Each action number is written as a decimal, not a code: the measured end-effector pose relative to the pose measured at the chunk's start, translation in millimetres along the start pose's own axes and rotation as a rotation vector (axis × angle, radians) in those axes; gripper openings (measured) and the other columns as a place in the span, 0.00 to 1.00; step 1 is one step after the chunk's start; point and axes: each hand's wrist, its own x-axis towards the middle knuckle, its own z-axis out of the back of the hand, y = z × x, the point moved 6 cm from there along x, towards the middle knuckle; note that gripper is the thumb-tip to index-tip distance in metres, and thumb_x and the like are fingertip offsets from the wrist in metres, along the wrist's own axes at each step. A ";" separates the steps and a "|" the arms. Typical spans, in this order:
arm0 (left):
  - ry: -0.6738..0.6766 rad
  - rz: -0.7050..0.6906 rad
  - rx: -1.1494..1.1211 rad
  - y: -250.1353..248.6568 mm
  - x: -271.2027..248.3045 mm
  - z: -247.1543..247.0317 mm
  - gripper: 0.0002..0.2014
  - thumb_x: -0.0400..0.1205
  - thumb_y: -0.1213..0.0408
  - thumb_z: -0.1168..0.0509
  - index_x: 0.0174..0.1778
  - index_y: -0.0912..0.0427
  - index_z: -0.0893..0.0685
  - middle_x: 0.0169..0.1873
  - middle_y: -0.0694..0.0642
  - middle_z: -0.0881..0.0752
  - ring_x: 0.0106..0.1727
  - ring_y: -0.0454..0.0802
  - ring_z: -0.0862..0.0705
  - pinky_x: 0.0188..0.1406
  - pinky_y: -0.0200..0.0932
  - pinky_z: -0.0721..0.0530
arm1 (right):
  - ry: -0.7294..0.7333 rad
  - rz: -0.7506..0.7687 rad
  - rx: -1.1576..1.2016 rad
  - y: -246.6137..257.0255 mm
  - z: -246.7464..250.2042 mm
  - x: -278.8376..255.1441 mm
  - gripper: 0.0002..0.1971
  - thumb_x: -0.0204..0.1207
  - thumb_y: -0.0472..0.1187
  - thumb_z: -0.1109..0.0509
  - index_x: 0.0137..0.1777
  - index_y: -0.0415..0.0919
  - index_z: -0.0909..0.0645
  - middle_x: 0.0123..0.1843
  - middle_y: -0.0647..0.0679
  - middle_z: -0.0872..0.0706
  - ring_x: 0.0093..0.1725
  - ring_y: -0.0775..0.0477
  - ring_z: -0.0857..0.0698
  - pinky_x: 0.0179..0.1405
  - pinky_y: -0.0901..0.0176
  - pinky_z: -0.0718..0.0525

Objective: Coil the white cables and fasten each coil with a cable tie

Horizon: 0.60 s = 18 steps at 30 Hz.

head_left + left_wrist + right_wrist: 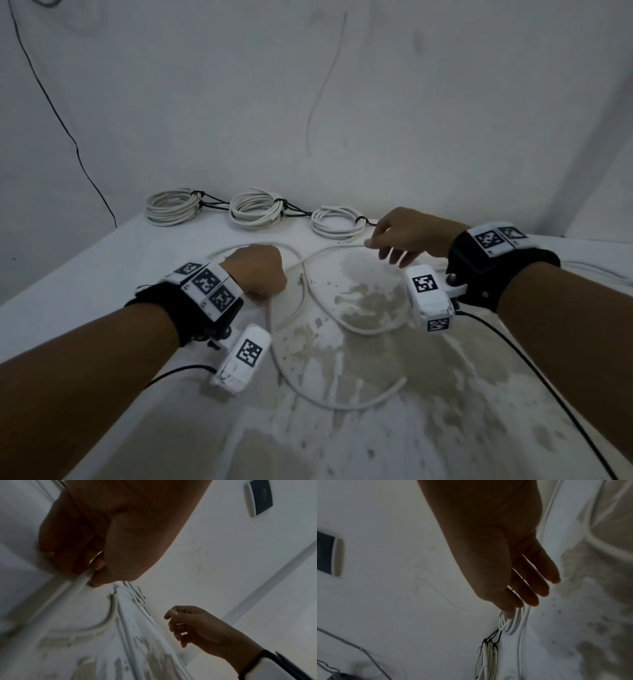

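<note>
You have three finished coils of white cable along the table's far edge by the wall: the left coil, the middle coil and the right coil, each bound with black cable ties; one loose white cable lies looped across the stained white tabletop; your left hand is fisted round one stretch of it; your right hand pinches the cable end between thumb and forefinger, the other fingers spread; bare tabletop lies nearest you; the wrist tags carry square black-and-white codes, with no readable writing.
</note>
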 end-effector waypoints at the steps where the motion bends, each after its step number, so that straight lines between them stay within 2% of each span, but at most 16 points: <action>1: 0.013 0.014 -0.062 -2.1 -8.3 -1.1 0.15 0.79 0.69 0.37 0.25 0.61 0.26 0.27 0.56 0.21 0.29 0.51 0.21 0.28 0.41 0.24 | 0.038 -0.008 -0.021 -2.9 -2.5 -11.9 0.14 0.80 0.49 0.26 0.45 0.36 0.15 0.38 0.44 0.11 0.34 0.47 0.14 0.37 0.55 0.12; 3: 0.038 0.074 -0.497 -3.9 -17.5 1.2 0.13 0.83 0.75 0.41 0.31 0.69 0.22 0.29 0.62 0.16 0.35 0.59 0.13 0.40 0.51 0.10 | 0.039 -0.037 -0.078 -5.0 -6.7 -35.7 0.18 0.81 0.53 0.29 0.43 0.35 0.16 0.34 0.45 0.14 0.30 0.48 0.18 0.31 0.59 0.16; 4: 0.016 0.106 -0.757 -5.3 -19.5 7.8 0.11 0.85 0.77 0.43 0.38 0.73 0.20 0.31 0.65 0.14 0.37 0.60 0.11 0.44 0.55 0.08 | 0.027 -0.051 -0.091 -4.7 -7.9 -47.3 0.22 0.81 0.57 0.31 0.40 0.36 0.16 0.31 0.46 0.18 0.27 0.48 0.22 0.27 0.62 0.21; 5: -0.010 0.142 -0.996 -8.4 -23.3 16.3 0.08 0.86 0.78 0.45 0.47 0.75 0.22 0.32 0.67 0.14 0.36 0.59 0.11 0.39 0.54 0.08 | 0.015 -0.060 -0.095 -2.4 -8.9 -59.0 0.26 0.81 0.61 0.34 0.38 0.37 0.17 0.29 0.47 0.21 0.25 0.48 0.25 0.26 0.64 0.25; 7: -0.040 0.185 -1.378 -19.0 -33.2 33.6 0.09 0.88 0.78 0.50 0.61 0.70 0.30 0.35 0.70 0.14 0.31 0.57 0.11 0.21 0.49 0.11 | -0.037 -0.034 -0.097 13.2 -6.9 -84.6 0.31 0.81 0.67 0.38 0.33 0.38 0.19 0.25 0.49 0.23 0.22 0.48 0.28 0.24 0.65 0.30; 8: -0.064 0.188 -1.536 -26.0 -36.9 41.0 0.11 0.88 0.79 0.52 0.64 0.67 0.33 0.35 0.72 0.14 0.28 0.58 0.10 0.19 0.48 0.13 | -0.097 0.004 -0.116 25.4 -2.1 -96.4 0.33 0.81 0.68 0.40 0.31 0.38 0.19 0.22 0.50 0.23 0.20 0.49 0.27 0.23 0.66 0.30; 10: -0.120 0.173 -1.820 -45.2 -47.1 53.9 0.16 0.87 0.79 0.54 0.69 0.66 0.34 0.35 0.72 0.12 0.27 0.58 0.10 0.24 0.50 0.11 | -0.259 0.077 -0.222 50.9 11.6 -117.9 0.35 0.82 0.68 0.43 0.29 0.38 0.17 0.20 0.51 0.21 0.22 0.50 0.22 0.27 0.63 0.27; 12: -0.177 0.154 -2.010 -69.3 -59.6 62.3 0.17 0.87 0.80 0.56 0.71 0.66 0.35 0.38 0.72 0.13 0.32 0.60 0.11 0.38 0.53 0.10 | -0.329 0.065 -0.293 64.1 18.7 -137.4 0.38 0.83 0.68 0.47 0.29 0.38 0.16 0.19 0.50 0.17 0.26 0.50 0.17 0.35 0.59 0.23; 13: -0.210 0.141 -2.059 -81.2 -67.1 65.9 0.17 0.87 0.80 0.57 0.69 0.65 0.34 0.37 0.72 0.14 0.32 0.59 0.11 0.40 0.52 0.10 | -0.317 0.019 -0.285 63.5 18.2 -145.4 0.38 0.84 0.68 0.50 0.30 0.39 0.16 0.19 0.50 0.15 0.25 0.50 0.15 0.37 0.59 0.19; 15: -0.275 0.111 -2.109 -100.1 -74.8 68.2 0.14 0.87 0.79 0.57 0.63 0.63 0.33 0.31 0.71 0.14 0.27 0.56 0.11 0.34 0.49 0.10 | -0.301 -0.101 -0.229 53.2 15.4 -158.3 0.37 0.83 0.69 0.52 0.35 0.39 0.17 0.23 0.47 0.12 0.27 0.48 0.10 0.44 0.56 0.12; 16: -0.282 0.097 -2.135 -108.9 -77.8 68.1 0.12 0.88 0.78 0.57 0.61 0.64 0.34 0.29 0.71 0.14 0.26 0.55 0.11 0.30 0.48 0.10 | -0.325 -0.137 -0.142 46.8 16.2 -163.1 0.34 0.83 0.68 0.50 0.38 0.39 0.18 0.25 0.45 0.11 0.28 0.47 0.09 0.47 0.53 0.10; 17: -0.269 0.078 -2.154 -116.9 -79.7 67.1 0.10 0.88 0.78 0.57 0.60 0.65 0.34 0.28 0.70 0.14 0.25 0.55 0.11 0.29 0.48 0.10 | -0.373 -0.154 0.019 38.2 18.0 -162.6 0.29 0.83 0.65 0.45 0.40 0.39 0.20 0.27 0.43 0.10 0.29 0.44 0.09 0.48 0.51 0.09; 18: -0.253 0.065 -2.169 -123.7 -79.8 64.1 0.09 0.89 0.77 0.57 0.60 0.66 0.35 0.27 0.70 0.14 0.24 0.54 0.11 0.29 0.48 0.10 | -0.435 -0.154 0.280 25.6 19.6 -158.2 0.24 0.82 0.60 0.38 0.42 0.37 0.21 0.31 0.41 0.09 0.31 0.41 0.09 0.47 0.48 0.09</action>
